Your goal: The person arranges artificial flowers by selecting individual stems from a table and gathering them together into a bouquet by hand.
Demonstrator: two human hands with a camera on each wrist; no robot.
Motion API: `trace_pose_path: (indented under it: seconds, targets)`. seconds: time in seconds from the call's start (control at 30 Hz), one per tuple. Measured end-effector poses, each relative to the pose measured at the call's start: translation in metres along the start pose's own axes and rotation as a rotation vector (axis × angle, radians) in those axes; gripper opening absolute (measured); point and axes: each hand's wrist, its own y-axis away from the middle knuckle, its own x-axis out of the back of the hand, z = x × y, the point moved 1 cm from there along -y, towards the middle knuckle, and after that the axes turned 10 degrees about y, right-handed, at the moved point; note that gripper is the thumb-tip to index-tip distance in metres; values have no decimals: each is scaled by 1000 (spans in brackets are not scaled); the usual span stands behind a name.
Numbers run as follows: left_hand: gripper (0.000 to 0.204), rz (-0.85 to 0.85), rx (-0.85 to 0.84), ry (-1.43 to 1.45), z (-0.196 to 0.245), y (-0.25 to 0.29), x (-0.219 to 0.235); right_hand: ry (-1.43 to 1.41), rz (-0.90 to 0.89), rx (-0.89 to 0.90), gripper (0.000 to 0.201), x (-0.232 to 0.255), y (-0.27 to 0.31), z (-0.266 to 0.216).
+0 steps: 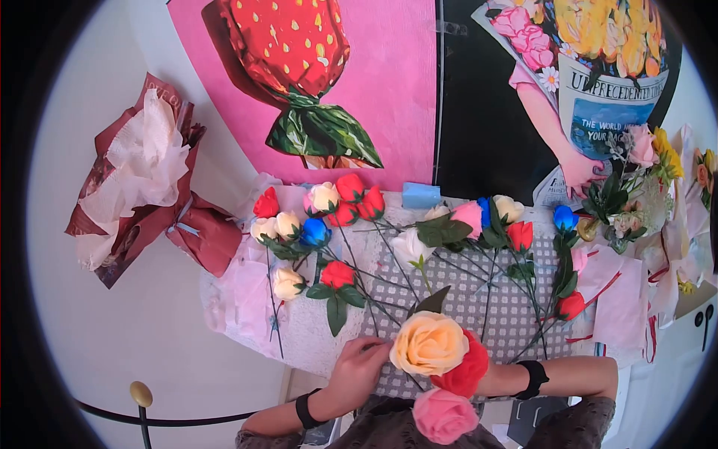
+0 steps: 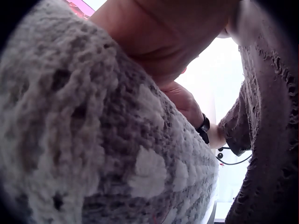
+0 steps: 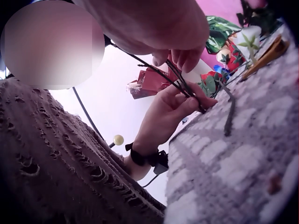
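Two big pictures stand at the far side: a pink one [image 1: 396,90] and a black one [image 1: 479,127]. In front is a table with a bumpy gray and white cloth [image 1: 389,385]. Its near edge is close to the person's tummy. A big bunch in dark red paper [image 1: 206,232] is on the left, by the table's left edge. Another bunch [image 1: 639,179] is at the far right, with pink paper [image 1: 617,299] nearer.

The left hand [image 1: 357,370] is at the near side, its fingers bent in and pinching thin green stems [image 3: 187,89] low down, just by the cloth. The right hand [image 3: 154,23] is above it, fingers curled round the stems higher up.

Three big roses are bunched by the hands: yellow [image 1: 429,343], red [image 1: 470,365] and pink [image 1: 444,416]. The pink one is nearest the person, out past the near edge in the head view.

Lots of smaller loose roses lie farther back, like a blue one [image 1: 315,232] on the left and a red one [image 1: 571,305] on the right. Bits of cloth show between their stems, with room at the middle. A little blue card [image 1: 421,195] is at the far edge.
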Motion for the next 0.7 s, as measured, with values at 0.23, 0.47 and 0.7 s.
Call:
trace_pose_path:
  seconds: [0.23,0.47,0.7]
  targets:
    - [35,-22,-33,15,-6,1,0,91,-112,40,35,3,-4,-20]
    - [33,-54,-16,-38,6,-5,2,362,-316,138,45,2,-2,-50]
    - [32,-83,-129,-147,9,-7,6,-36,-252,-306,41,-3,-24,-75]
